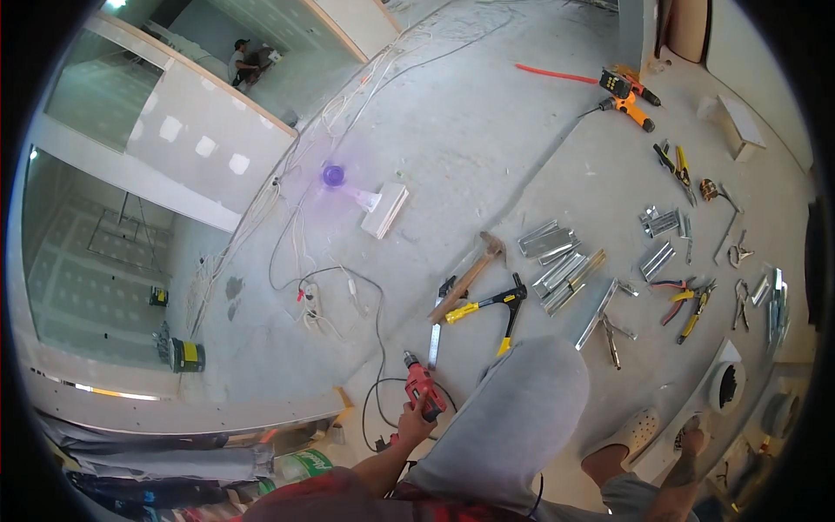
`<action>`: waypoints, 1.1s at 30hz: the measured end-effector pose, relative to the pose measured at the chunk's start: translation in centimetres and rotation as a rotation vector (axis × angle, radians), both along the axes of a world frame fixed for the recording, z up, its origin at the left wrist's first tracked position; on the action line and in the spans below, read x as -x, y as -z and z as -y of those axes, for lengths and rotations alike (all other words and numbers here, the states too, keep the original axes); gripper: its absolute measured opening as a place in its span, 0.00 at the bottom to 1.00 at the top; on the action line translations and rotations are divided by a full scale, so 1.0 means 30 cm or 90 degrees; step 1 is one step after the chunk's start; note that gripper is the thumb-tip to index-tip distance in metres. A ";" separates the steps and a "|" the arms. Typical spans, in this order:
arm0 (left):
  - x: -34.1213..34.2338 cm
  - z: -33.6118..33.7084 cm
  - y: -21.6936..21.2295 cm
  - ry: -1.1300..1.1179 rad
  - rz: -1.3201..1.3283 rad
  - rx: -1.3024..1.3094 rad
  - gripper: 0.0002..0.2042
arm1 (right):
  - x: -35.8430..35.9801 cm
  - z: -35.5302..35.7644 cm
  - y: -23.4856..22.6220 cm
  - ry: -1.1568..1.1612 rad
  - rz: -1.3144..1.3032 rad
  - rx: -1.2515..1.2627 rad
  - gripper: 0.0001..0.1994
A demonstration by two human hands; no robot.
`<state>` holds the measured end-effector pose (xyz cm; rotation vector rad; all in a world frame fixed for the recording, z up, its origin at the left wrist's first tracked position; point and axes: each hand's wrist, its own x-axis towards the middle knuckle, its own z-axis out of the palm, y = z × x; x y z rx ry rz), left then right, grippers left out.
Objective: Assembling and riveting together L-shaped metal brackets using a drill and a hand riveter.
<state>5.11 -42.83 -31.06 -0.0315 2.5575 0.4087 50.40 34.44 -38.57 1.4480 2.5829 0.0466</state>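
Observation:
My left hand [416,424] is closed around the grip of a red corded drill [422,384], its chuck pointing away from me over the floor. At the lower right, my right hand [691,437] reaches down past my shoe to a long white panel [665,444] with round openings. Its fingers look curled at the panel; what they hold is too small to make out. A black cable [380,339] loops beside the drill. Ahead of my knee lie a wooden-handled hammer [467,278] and a black-and-yellow hand riveter [491,301].
Cut metal channels [570,274] lie right of the hammer, with pliers [693,306] and snips [678,170] beyond. Orange cordless drills [628,100] stand farther off. A purple fan [334,177], a power strip [311,304] and loose cables lie left. Another person [243,65] crouches in a far room.

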 end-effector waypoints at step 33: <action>0.776 -0.559 0.181 0.326 -0.255 0.019 0.19 | 0.321 0.224 -0.115 0.107 0.199 0.124 0.09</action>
